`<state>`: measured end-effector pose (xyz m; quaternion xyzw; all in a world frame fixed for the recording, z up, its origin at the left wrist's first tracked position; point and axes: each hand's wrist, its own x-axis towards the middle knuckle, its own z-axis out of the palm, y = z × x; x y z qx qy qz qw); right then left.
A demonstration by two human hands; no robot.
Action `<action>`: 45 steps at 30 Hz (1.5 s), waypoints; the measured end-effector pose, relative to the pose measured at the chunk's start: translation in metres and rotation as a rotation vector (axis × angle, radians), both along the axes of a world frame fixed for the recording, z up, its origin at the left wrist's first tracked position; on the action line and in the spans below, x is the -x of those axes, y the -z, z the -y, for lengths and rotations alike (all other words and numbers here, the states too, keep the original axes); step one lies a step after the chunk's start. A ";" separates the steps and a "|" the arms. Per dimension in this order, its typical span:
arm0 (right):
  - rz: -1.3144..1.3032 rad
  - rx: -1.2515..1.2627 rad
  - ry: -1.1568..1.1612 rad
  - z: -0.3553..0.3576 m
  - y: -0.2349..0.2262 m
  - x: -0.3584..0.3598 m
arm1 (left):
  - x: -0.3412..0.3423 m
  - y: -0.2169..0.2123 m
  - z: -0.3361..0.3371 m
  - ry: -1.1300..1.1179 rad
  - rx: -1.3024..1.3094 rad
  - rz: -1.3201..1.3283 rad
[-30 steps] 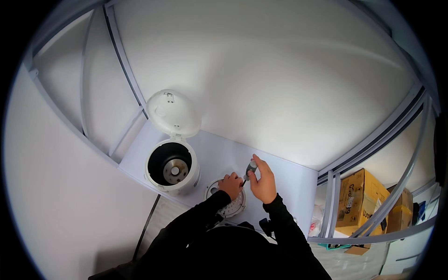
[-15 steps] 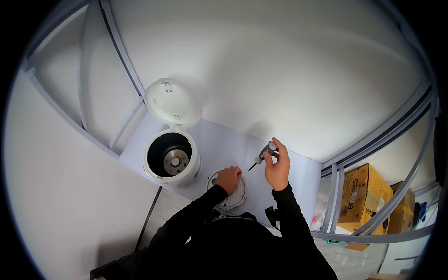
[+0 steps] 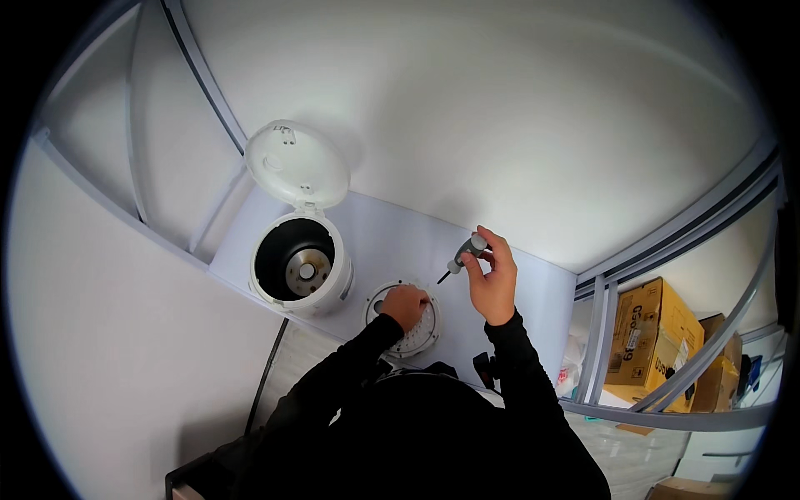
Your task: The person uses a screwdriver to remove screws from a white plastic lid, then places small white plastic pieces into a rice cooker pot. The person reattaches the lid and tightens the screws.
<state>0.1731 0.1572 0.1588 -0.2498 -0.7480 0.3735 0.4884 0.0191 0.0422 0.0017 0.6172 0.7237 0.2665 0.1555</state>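
Note:
In my right hand is a screwdriver with a grey handle, its dark shaft slanting down to the left. The tip hangs in the air, just right of my left hand. That hand is closed, fingertips together, over a round white perforated disc at the table's near edge. Whatever its fingers pinch, if anything, is hidden. Left of the disc stands a white rice cooker with its lid raised. Its dark inside shows a metal heating plate with a round centre.
A pale table carries the cooker and disc, backed by a white wall. Grey metal frame bars rise at the right, with cardboard boxes beyond them. A dark cable runs down at the left.
The whole view has shifted a little, so the table's things sit slightly higher. Both hands keep nearly the same places; the screwdriver is still held in my right hand.

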 end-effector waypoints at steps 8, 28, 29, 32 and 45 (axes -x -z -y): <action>0.015 -0.016 -0.021 0.001 0.001 -0.001 | -0.003 -0.009 0.002 -0.023 0.018 -0.024; 0.103 -0.085 -0.096 0.032 0.015 0.033 | 0.028 -0.009 0.035 -0.280 -0.082 -0.143; 0.104 -0.087 -0.108 0.034 0.017 0.038 | 0.032 0.004 0.035 -0.268 -0.006 -0.142; 0.109 -0.106 -0.122 0.037 0.021 0.046 | 0.037 0.018 0.036 -0.240 0.062 -0.134; 0.122 -0.077 -0.115 0.041 0.032 0.058 | 0.032 -0.007 0.039 -0.236 0.070 -0.165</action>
